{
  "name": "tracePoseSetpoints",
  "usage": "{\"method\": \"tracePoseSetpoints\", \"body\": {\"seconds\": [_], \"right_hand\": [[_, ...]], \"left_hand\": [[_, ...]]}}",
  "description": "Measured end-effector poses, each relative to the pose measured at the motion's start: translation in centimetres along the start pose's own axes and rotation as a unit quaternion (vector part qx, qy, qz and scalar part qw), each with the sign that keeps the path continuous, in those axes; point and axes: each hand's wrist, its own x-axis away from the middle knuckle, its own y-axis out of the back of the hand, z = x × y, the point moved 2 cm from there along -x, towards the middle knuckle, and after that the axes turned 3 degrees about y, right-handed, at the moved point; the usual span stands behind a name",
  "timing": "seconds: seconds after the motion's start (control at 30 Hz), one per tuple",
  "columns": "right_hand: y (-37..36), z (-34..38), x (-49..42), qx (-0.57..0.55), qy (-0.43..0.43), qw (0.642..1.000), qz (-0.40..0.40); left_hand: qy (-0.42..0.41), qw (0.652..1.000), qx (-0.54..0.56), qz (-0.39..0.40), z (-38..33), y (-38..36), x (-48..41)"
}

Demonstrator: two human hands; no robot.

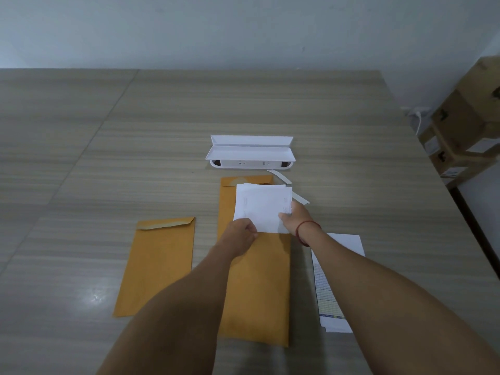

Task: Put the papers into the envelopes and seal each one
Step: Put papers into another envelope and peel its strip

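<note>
Leftmost, a brown envelope (158,262) lies flat on the table (81,163), flap folded. Beside it, the left hand (240,234) and right hand (293,216) pinch the two lower corners of a folded paper bundle (261,205) over a larger envelope (254,288). Another sheet (331,288) lies further right. A white tray (250,151) sits behind; cardboard boxes (468,125) stand by the wall.
</note>
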Motion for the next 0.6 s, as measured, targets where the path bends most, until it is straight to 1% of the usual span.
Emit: {"method": "tracePoseSetpoints", "body": {"seconds": [0.17,0.27,0.4,0.43,0.5,0.57,0.6], "right_hand": [[-0.6,-0.1,0.3,0.053,0.007,0.998,0.033],[-0.1,0.0,0.3,0.061,0.009,0.998,0.033],[-0.4,0.1,0.8,0.100,0.009,0.994,0.041],[-0.3,0.2,0.8,0.089,0.013,0.995,0.039],[0.3,0.7,0.8,0.025,0.028,0.999,0.030],[0.9,1.5,0.8,-0.048,0.035,0.998,0.004],[1.1,1.8,0.9,-0.060,0.036,0.998,-0.010]], "left_hand": [[0.000,1.000,-0.007,0.002,-0.3,-0.3,0.4],[0.008,1.000,-0.001,-0.005,0.1,-0.2,0.4],[0.009,1.000,0.017,-0.012,-0.7,0.0,0.3],[0.006,1.000,0.017,-0.012,-0.8,0.1,0.3],[0.002,1.000,0.017,-0.008,-0.7,0.2,0.4],[-0.001,1.000,0.016,0.001,-0.7,0.2,0.3],[-0.001,1.000,0.017,0.003,-0.8,0.2,0.3]]}}
